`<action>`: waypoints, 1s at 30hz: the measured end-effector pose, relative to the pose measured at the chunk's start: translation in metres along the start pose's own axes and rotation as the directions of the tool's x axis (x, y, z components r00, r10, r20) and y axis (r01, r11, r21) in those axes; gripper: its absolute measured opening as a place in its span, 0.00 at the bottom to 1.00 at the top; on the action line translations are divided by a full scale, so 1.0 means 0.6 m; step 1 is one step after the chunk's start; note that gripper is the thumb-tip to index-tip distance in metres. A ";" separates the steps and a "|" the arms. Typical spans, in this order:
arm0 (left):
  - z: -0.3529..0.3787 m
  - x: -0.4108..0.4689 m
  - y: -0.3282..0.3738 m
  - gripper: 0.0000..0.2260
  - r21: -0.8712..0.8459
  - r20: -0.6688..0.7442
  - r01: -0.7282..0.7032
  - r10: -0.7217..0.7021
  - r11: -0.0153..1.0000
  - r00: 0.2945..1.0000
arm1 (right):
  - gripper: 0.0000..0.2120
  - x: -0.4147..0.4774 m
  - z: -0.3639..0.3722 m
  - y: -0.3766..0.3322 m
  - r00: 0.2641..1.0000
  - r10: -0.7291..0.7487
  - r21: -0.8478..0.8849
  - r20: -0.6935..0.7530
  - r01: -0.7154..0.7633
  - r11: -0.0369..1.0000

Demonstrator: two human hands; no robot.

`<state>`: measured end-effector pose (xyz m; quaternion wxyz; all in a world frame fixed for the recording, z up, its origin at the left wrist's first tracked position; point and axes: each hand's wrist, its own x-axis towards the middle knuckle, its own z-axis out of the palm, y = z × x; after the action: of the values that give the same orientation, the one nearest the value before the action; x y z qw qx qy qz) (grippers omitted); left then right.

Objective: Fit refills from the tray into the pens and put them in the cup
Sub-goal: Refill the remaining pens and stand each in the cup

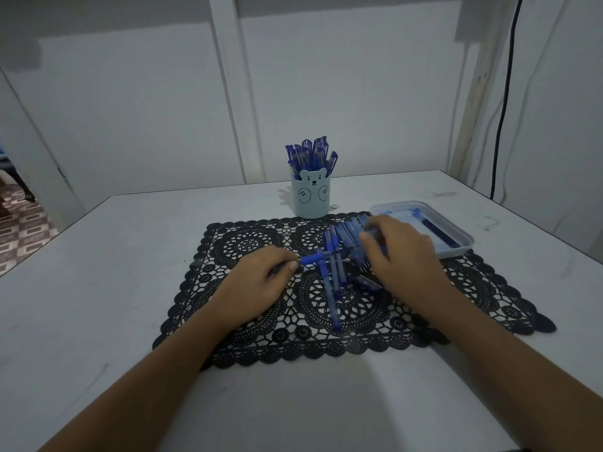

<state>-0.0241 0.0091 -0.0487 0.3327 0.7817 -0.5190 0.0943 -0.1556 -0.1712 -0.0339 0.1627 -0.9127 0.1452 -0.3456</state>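
Blue pen (315,258), pinched at one end by left hand (261,282) fingers, crosswise over about three loose pens (331,301) on a black lace mat (248,243) mid-counter (130,256). Right hand (401,256) blurred over a row of pens (346,230); finger grip impossible to tell. One bear cup (310,197), full, toward the far edge; one tray (465,238) toward the right edge.

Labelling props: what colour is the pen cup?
Cup: pale blue with bear face; head view.
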 end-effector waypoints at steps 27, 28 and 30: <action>0.003 0.002 0.002 0.07 0.021 -0.002 0.038 -0.038 0.999 0.999 | 0.03 -0.003 -0.006 -0.004 0.917 -0.011 0.176 0.398 -0.065 0.982; 0.003 0.002 0.003 0.07 0.018 0.002 0.036 -0.036 0.999 0.999 | 0.04 -0.001 -0.007 -0.004 0.941 0.020 0.246 0.338 -0.109 0.963; 0.004 0.002 0.003 0.07 0.013 0.005 0.029 -0.029 0.999 1.000 | 0.04 0.002 -0.008 -0.003 0.965 0.091 0.362 0.246 -0.179 0.915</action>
<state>-0.0259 0.0064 -0.0494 0.3277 0.7916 -0.5078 0.0907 -0.1577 -0.1710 -0.0288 0.3760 -0.8843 0.1191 -0.2499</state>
